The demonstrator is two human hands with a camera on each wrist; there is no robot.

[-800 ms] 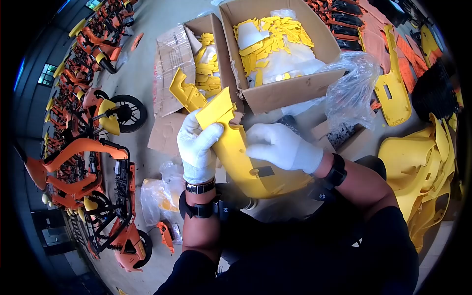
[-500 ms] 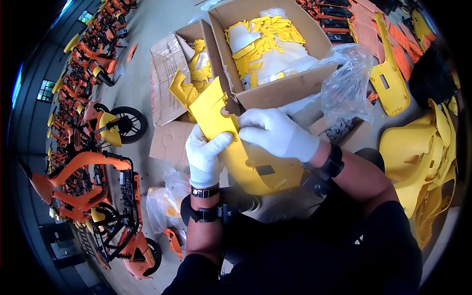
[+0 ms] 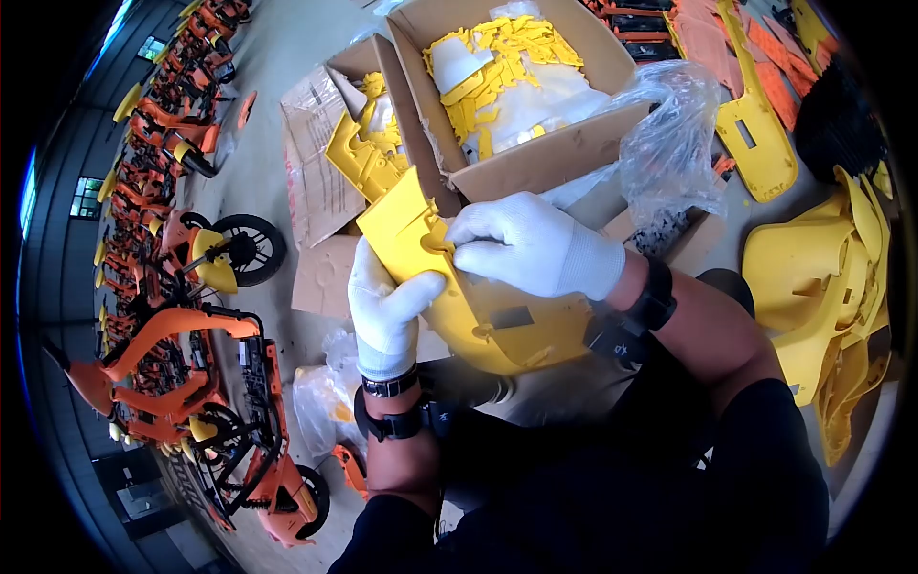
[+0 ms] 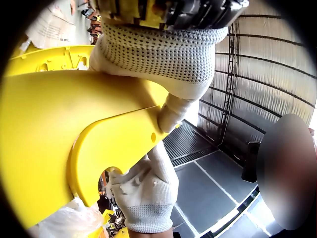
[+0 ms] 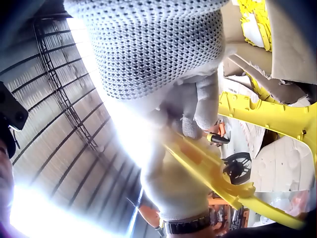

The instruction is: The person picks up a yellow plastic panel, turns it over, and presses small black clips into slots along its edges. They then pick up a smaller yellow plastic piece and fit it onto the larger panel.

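Observation:
In the head view, a curved yellow plastic panel [image 3: 457, 311] is held up in front of the body. My gloved left hand [image 3: 385, 311] grips its near edge, thumb lying across the face. At the notched edge opposite, my gloved right hand [image 3: 531, 249] pinches the panel with curled fingers; the fingertips are partly hidden. In the left wrist view a flat yellow strip [image 4: 106, 141] with a rounded cutout overlaps the broad panel, and the left thumb presses on its end. A ribbed yellow section [image 3: 368, 163] shows beyond the panel's upper end.
Two cardboard boxes [image 3: 545, 153] of yellow parts stand ahead, with clear plastic wrap [image 3: 669, 143] beside them. Large yellow panels [image 3: 813, 277] are stacked at right. Orange scooters [image 3: 182, 344] line the left side. An orange part [image 3: 352, 469] lies on the floor.
My right hand has moved up along the panel's edge to the notch, its fingers now more curled there. The left hand keeps its grip. The panel has tilted slightly.

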